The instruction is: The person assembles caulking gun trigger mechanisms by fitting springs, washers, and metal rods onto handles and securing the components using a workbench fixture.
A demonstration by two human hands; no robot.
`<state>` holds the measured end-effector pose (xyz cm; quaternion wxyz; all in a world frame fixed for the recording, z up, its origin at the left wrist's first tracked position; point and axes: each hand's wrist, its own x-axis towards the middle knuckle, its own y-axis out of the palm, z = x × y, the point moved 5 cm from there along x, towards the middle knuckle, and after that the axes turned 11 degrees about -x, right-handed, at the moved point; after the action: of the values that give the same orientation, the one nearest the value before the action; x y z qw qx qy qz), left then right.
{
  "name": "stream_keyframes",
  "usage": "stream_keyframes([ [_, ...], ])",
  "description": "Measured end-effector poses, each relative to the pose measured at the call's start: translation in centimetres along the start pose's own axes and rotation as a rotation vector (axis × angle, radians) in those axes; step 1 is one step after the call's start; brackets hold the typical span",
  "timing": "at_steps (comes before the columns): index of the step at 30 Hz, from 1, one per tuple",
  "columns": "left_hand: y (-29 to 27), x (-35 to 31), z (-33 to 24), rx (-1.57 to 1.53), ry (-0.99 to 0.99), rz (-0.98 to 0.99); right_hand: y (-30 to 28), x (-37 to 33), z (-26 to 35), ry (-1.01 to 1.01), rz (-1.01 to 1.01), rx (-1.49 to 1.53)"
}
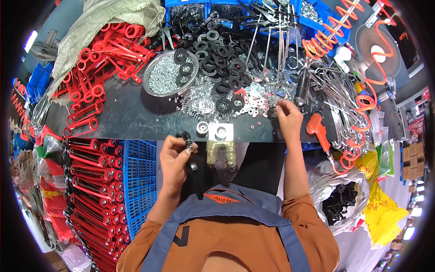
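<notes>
In front of my body, my left hand [174, 158] is closed around a black plastic part [182, 135] with a small shiny metal piece by the fingertips. A dark strip hangs below that hand. My right hand [288, 119] reaches over the table at the edge of the loose parts, its fingertips drawn together; what they pinch, if anything, is too small to tell. Between the hands, at the table's front edge, sits a metal fixture [220, 132] with a round seat. Left of it lies a metal ring [202, 128]. Black rings [223, 105] and flat metal pieces [256, 92] are heaped beyond.
Red tubular handles [95, 90] pile up at the left; more fill a blue crate [140, 181] below. A metal bowl [164, 75] holds small silver parts. An orange air screwdriver [317, 128] with a coiled hose [366, 103] and metal rods [340, 93] lie to the right.
</notes>
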<state>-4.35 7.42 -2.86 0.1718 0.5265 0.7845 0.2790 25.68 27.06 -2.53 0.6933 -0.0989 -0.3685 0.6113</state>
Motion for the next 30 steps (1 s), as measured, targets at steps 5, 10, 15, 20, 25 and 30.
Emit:
stream_keyframes([
  [5, 0.7, 0.2, 0.6, -0.028, -0.049, 0.005, 1.3, 2.7, 1.1, -0.132, 0.143, -0.2],
  [10, 0.6, -0.3, -0.2, -0.05, 0.0, 0.019, -0.4, 3.9, 0.8, -0.238, 0.003, -0.271],
  [15, -1.3, -0.5, -2.4, -0.018, 0.036, -0.117, -10.2, 6.2, -8.9, 0.129, -0.34, -0.28],
  [20, 2.0, 0.1, -1.3, 0.001, 0.014, 0.002, -8.3, 11.6, -14.3, 0.085, 0.088, -0.439],
  [25, 4.3, -1.1, -0.2, -0.013, -0.002, 0.054, -4.1, 13.2, -14.4, 0.154, 0.296, -0.625],
  [30, 4.3, -1.6, 0.4, 0.021, -0.033, 0.041, -3.5, 13.1, -15.5, 0.155, 0.317, -0.543],
])
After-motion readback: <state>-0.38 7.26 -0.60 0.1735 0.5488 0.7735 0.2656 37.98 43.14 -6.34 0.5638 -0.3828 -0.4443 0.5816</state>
